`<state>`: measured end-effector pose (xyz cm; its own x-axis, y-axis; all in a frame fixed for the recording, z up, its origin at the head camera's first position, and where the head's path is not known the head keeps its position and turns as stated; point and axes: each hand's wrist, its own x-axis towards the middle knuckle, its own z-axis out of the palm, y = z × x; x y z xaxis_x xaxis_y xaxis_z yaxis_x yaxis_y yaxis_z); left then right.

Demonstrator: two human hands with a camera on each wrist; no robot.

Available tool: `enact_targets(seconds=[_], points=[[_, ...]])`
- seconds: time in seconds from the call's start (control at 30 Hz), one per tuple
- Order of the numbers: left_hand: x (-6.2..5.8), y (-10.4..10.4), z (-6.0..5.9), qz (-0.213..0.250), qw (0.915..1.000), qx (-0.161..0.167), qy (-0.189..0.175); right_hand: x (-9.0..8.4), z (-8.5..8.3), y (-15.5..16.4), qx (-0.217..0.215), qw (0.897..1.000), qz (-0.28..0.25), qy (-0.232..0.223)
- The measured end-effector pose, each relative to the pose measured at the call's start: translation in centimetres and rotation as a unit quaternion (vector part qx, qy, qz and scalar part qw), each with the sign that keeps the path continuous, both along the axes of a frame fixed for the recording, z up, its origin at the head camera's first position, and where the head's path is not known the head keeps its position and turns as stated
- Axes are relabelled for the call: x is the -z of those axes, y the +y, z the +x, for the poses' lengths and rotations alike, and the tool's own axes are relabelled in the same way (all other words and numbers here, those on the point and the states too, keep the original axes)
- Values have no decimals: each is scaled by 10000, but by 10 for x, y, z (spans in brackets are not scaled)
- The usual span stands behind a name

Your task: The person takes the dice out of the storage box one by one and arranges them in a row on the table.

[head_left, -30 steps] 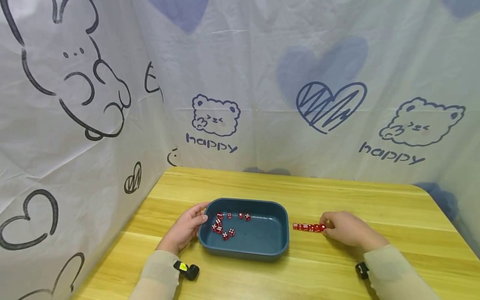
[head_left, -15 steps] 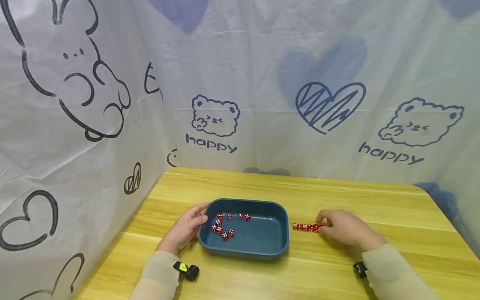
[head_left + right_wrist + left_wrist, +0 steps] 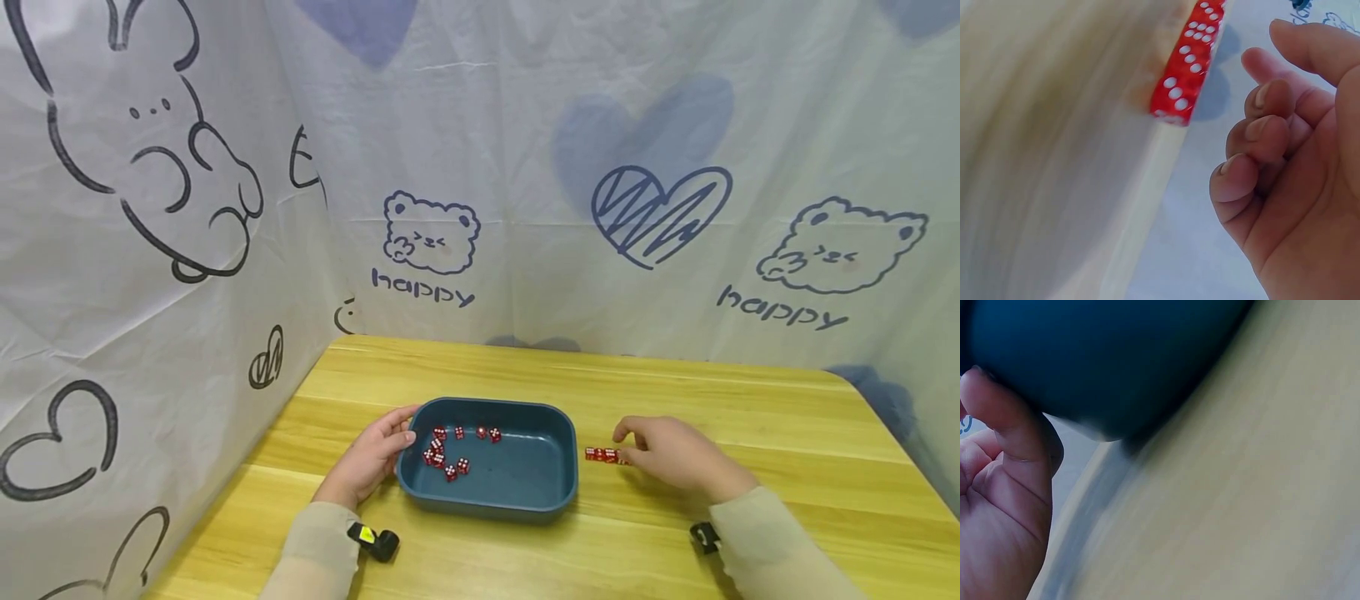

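My left hand (image 3: 369,457) grips the left end of a dark blue-green plastic box (image 3: 517,500), its thumb over the rim. The left wrist view shows the box wall (image 3: 1116,369) close up beside the curled fingers. Several red dice with white pips (image 3: 437,457) lie scattered at the box's left side. To the right of the box, more red dice (image 3: 602,454) form a straight row on the table. My right hand (image 3: 675,454) hovers at the row's right end and covers part of it. The right wrist view has thumb and index finger apart, beside the dice row (image 3: 1188,62), holding nothing.
The yellow wood-grain table (image 3: 480,567) carries the box and dice. White cloth (image 3: 517,150) with bear and heart drawings hangs behind and at the sides. Each wrist wears a black strap, the left one with a small device (image 3: 382,544).
My right hand has moved left along the dice row, from its right end toward the box, its fingers now covering more of the row. The left hand and box have stayed put.
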<state>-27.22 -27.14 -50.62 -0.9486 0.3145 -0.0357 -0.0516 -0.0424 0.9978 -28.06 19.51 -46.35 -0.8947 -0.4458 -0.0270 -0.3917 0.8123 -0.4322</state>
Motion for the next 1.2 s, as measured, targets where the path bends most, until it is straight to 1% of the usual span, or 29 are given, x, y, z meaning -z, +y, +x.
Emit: enact_targets(seconds=[0.33, 0.7, 0.93, 1.2], points=[[-1, 0, 1, -104, 9999, -47, -37, -11, 1, -20, -152, 9998, 14, 138], [1, 1, -1, -79, 10000, -36, -38, -21, 2, -38, -370, 9986, 18, 369], [0, 1, 0, -144, 9999, -67, -8, -25, 2, -45, -613, 9969, -44, 499], [0, 1, 1, -40, 10000, -9, 24, -33, 4, -56, -783, 9956, 4, 515]])
